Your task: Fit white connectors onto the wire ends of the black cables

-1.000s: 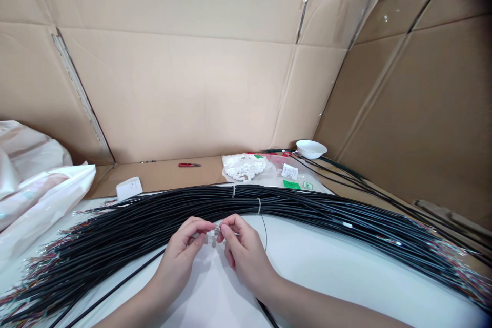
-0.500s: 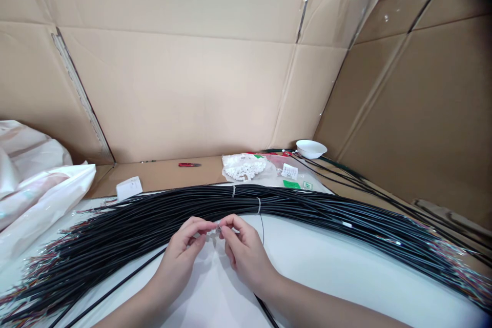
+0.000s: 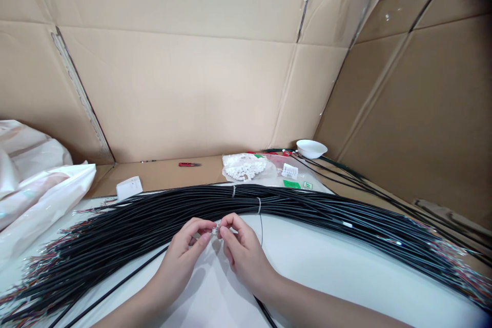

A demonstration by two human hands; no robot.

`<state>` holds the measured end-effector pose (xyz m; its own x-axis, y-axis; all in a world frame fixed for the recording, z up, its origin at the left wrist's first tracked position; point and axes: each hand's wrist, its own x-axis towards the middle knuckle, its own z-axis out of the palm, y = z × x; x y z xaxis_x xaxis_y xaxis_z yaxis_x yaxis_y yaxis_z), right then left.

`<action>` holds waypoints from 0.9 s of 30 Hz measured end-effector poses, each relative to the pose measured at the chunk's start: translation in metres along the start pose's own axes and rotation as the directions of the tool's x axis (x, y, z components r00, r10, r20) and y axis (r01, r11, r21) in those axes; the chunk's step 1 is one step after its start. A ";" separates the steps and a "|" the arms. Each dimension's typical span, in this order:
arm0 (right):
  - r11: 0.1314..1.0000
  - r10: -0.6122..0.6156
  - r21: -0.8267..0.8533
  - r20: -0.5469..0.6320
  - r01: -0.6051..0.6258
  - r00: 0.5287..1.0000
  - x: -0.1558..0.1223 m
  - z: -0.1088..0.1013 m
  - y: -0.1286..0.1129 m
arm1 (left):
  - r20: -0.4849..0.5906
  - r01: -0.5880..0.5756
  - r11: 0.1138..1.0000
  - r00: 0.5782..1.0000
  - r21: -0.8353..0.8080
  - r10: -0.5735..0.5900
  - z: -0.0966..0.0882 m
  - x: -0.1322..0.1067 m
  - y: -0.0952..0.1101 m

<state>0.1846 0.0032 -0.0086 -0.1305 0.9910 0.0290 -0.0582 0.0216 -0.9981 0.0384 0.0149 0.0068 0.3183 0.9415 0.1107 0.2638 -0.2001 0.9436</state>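
Wire connector (image 3: 216,230), small and pale with a metallic glint, held above the white tabletop (image 3: 315,277) just in front of the cable bundle; its exact shape is too small to make out.

Far left: white plastic bags (image 3: 38,189) heaped against the cardboard sheets (image 3: 172,87) lining the back and right side. Multicoloured wire ends (image 3: 34,287) fan out from the left end of the black cable bundle (image 3: 154,210), which arcs across the tabletop, bound by two white ties (image 3: 259,206). A small white box (image 3: 129,188) sits just behind the bundle. A loose black cable (image 3: 115,282) runs beneath the left hand (image 3: 179,256).

Left hand's fingers (image 3: 200,226) curl toward the connector, pinching it from the left. Right hand (image 3: 245,255) mirrors this, its fingers (image 3: 227,229) pressed in from the other side; the two hands touch at the connector. A thin wire (image 3: 261,230) hangs from the bundle just beyond the right hand.

Behind the bundle, left to right: red-handled snips (image 3: 189,164), a clear bag of small white parts (image 3: 244,166), a white label (image 3: 289,171), a green tag (image 3: 291,184) and a white bowl (image 3: 311,148). More black cables (image 3: 365,179) trail off to the right.
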 end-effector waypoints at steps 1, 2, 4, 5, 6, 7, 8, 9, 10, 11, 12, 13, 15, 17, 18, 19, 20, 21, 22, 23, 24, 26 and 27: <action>1.000 -0.001 -0.008 -0.001 0.001 1.000 0.000 0.000 0.000 | -0.003 0.005 1.000 1.000 -0.002 -0.005 0.000 0.000 0.000; 1.000 -0.003 -0.016 -0.001 0.003 1.000 0.000 0.000 0.000 | -0.005 0.011 1.000 1.000 -0.008 -0.011 0.000 0.000 -0.001; 1.000 -0.005 -0.029 -0.002 0.005 1.000 -0.001 0.000 0.000 | -0.008 0.028 0.999 1.000 -0.028 -0.028 0.001 0.001 -0.002; 0.999 -0.008 -0.034 -0.001 0.008 1.000 -0.001 0.000 -0.001 | -0.009 0.039 0.999 0.999 -0.038 -0.039 0.001 0.001 -0.002; 0.999 -0.012 -0.037 0.000 0.012 1.000 -0.001 0.000 -0.001 | -0.009 0.052 0.998 0.999 -0.046 -0.052 0.001 0.001 -0.002; 0.999 -0.014 -0.041 -0.001 0.014 1.000 -0.001 0.000 -0.002 | -0.008 0.063 0.997 0.998 -0.052 -0.063 0.001 0.002 -0.002; 0.999 -0.016 -0.045 -0.002 0.016 1.000 -0.001 0.001 -0.002 | -0.005 0.071 0.996 0.997 -0.057 -0.071 0.001 0.002 -0.001; 0.999 -0.019 -0.051 -0.005 0.019 1.000 -0.001 0.001 -0.002 | -0.003 0.073 0.995 0.997 -0.062 -0.074 0.002 0.002 -0.001; 0.998 -0.021 -0.059 -0.008 0.021 1.000 -0.001 0.000 -0.002 | -0.002 0.071 0.995 0.997 -0.069 -0.071 0.002 0.002 -0.001; 0.997 -0.023 -0.068 -0.013 0.022 1.000 -0.001 0.000 -0.002 | -0.003 0.065 0.995 0.998 -0.077 -0.066 0.003 0.002 -0.001; 0.997 -0.025 -0.078 -0.020 0.023 0.999 -0.001 0.000 -0.002 | -0.006 0.061 0.994 0.998 -0.087 -0.061 0.003 0.002 -0.002; 0.996 -0.029 -0.090 -0.026 0.027 0.999 0.000 0.000 -0.002 | -0.014 0.058 0.994 0.998 -0.097 -0.060 0.003 0.001 -0.002; 0.992 -0.043 -0.118 -0.038 0.038 0.998 0.000 -0.001 -0.001 | -0.038 0.056 0.993 0.997 -0.106 -0.061 0.004 0.001 -0.003; 0.987 -0.063 -0.150 -0.044 0.056 0.997 0.001 -0.002 -0.001 | -0.060 0.052 0.993 0.996 -0.108 -0.059 0.003 0.000 -0.005; 0.984 -0.074 -0.165 -0.042 0.066 0.996 0.002 -0.003 -0.002 | -0.069 0.051 0.992 0.996 -0.118 -0.059 0.003 0.000 -0.005; 0.981 -0.084 -0.180 -0.037 0.077 0.996 0.002 -0.003 -0.002 | -0.074 0.052 0.989 0.995 -0.139 -0.063 0.003 0.001 -0.006; 0.978 -0.092 -0.192 -0.029 0.084 0.995 0.003 -0.003 -0.003 | -0.076 0.057 0.984 0.995 -0.170 -0.071 0.002 0.001 -0.007; 0.976 -0.092 -0.200 -0.020 0.086 0.996 0.003 -0.003 -0.004 | -0.073 0.067 0.976 0.994 -0.208 -0.083 0.001 0.002 -0.008; 0.976 -0.084 -0.203 -0.012 0.080 0.996 0.003 -0.004 -0.005 | -0.067 0.077 0.966 0.993 -0.246 -0.097 0.001 0.002 -0.009; 0.978 -0.068 -0.199 -0.001 0.066 0.998 0.003 -0.004 -0.006 | -0.061 0.089 0.956 0.992 -0.281 -0.110 0.000 0.002 -0.010; 0.981 -0.043 -0.190 0.016 0.046 0.999 0.003 -0.004 -0.007 | -0.053 0.099 0.946 0.991 -0.308 -0.121 0.000 0.003 -0.010; 0.985 -0.011 -0.174 0.044 0.018 0.999 0.003 -0.004 -0.009 | -0.032 0.123 0.931 0.989 -0.344 -0.143 -0.001 0.003 -0.010; 0.983 -0.019 -0.179 0.052 0.028 0.998 0.003 -0.005 -0.009 | -0.021 0.133 0.926 0.989 -0.353 -0.150 -0.002 0.003 -0.010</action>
<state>0.1895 0.0070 0.0007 -0.1802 0.9823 0.0505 0.1163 0.0723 -0.9906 0.0353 0.0199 -0.0015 0.2563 0.9663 -0.0254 -0.0353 0.0356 0.9987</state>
